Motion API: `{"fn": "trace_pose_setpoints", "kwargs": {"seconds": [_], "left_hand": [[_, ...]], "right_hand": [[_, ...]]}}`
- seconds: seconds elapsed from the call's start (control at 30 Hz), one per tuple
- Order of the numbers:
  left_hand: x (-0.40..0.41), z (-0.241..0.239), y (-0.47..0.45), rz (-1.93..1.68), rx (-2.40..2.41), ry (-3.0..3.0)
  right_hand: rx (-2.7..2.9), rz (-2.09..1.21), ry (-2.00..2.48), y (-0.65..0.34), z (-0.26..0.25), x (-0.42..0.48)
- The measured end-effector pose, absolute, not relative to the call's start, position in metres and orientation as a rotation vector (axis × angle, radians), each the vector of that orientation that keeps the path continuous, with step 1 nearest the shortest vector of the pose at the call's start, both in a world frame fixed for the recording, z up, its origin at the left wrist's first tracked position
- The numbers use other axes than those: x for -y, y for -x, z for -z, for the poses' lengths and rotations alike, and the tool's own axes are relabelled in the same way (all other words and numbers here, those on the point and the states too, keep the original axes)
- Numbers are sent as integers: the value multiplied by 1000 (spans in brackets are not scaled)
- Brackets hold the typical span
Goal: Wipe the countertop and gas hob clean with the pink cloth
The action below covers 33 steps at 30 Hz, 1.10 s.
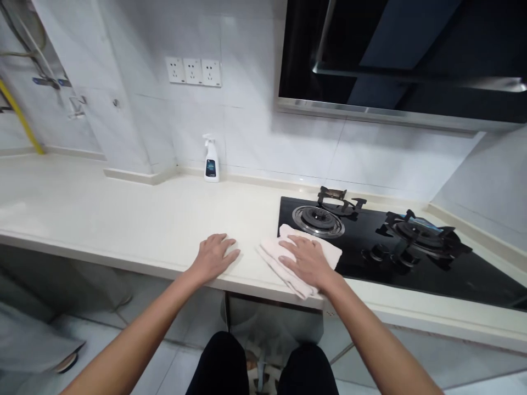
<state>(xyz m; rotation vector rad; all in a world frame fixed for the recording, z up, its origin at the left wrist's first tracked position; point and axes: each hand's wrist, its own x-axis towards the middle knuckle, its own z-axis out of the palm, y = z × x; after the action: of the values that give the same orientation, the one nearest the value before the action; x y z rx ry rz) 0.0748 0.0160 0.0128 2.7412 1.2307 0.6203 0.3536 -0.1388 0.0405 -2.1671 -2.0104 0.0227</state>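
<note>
My right hand point(305, 260) lies flat with spread fingers on a folded white cloth point(329, 253). The cloth covers the front left corner of the black gas stove point(358, 274) and part of the pale countertop point(135, 214), down to the counter's front edge. To the left, my left hand point(213, 257) rests on the bare countertop near the front edge, its fingers apart and nothing in it. Just behind the cloth is the stove's left burner point(318, 220), without its pan support on top.
A white spray bottle point(211, 160) stands against the tiled wall below several sockets point(193, 71). The loose pan support point(340, 202) lies at the stove's back edge. A range hood point(395, 66) overhangs the stove. Another person's clothed leg point(33, 340) shows at lower left.
</note>
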Motion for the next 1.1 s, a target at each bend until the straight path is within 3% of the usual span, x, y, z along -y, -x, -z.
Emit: {"fn": "trace_pose_setpoints", "kwargs": {"seconds": [0.33,0.7,0.83,0.93,1.1], "left_hand": [[-1,-20,-82,-546,-1232,-2808],[-6,-17,-84,-574,-1251,-2820],[-14,-13,-81,-575,-1279,-2846],[-18,-12,-81,-535,-1283,-2844],[-21,-15,-79,-439,-1314,-2833]], "right_hand": [[1504,9,2569,-471,-42,167],[1883,119,2120,-296,-40,159],[2075,315,1896,-247,-33,152],[2144,396,1809,-247,-28,158],[2009,248,1902,-312,-28,190]]}}
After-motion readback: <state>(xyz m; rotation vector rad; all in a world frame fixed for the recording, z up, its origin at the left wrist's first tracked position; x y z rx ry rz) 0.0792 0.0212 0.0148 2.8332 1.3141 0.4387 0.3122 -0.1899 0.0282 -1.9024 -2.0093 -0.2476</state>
